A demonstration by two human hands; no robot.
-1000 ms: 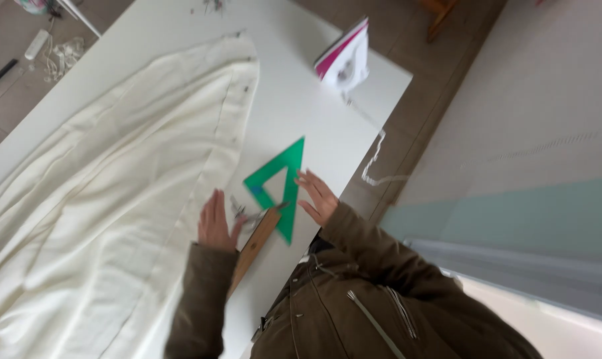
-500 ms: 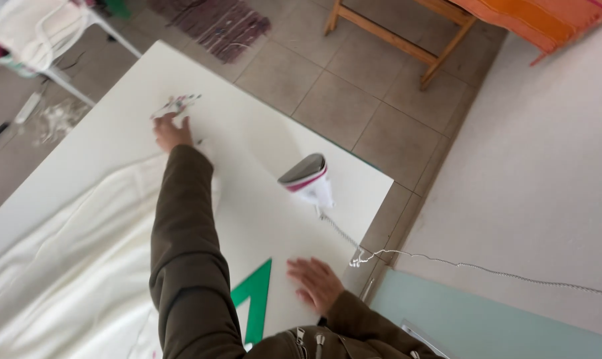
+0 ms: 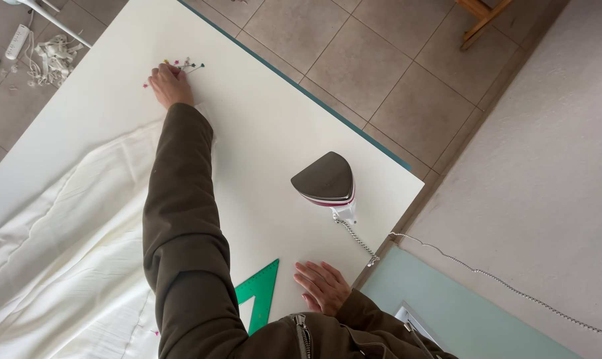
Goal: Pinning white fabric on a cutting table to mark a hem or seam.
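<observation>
From the left, I see the cloth [image 3: 61, 252], cream and creased, spread over the left half of the table [image 3: 261, 126]; I make out no pins in it except perhaps 1 speck at its near edge, so I judge the pinning hardly begun. Far along the table, my left hand [image 3: 170, 84] is stretched out onto the pins [image 3: 181, 66], a small scatter with coloured heads; its fingers curl down among them, but I cannot tell whether they pinch 1 or just touch the heap. The sleeve [image 3: 181, 219] covers the strip of cloth beneath it. Nearer me, the set square [image 3: 259, 292], green, lies on the table, its near end cut off by my jacket. Just right of it my right hand [image 3: 322, 286] rests flat on the table, fingers spread, holding nothing. Further right the iron [image 3: 325, 181] stands on its heel near the table's right edge; its cord [image 3: 357, 239] drops over the edge.
</observation>
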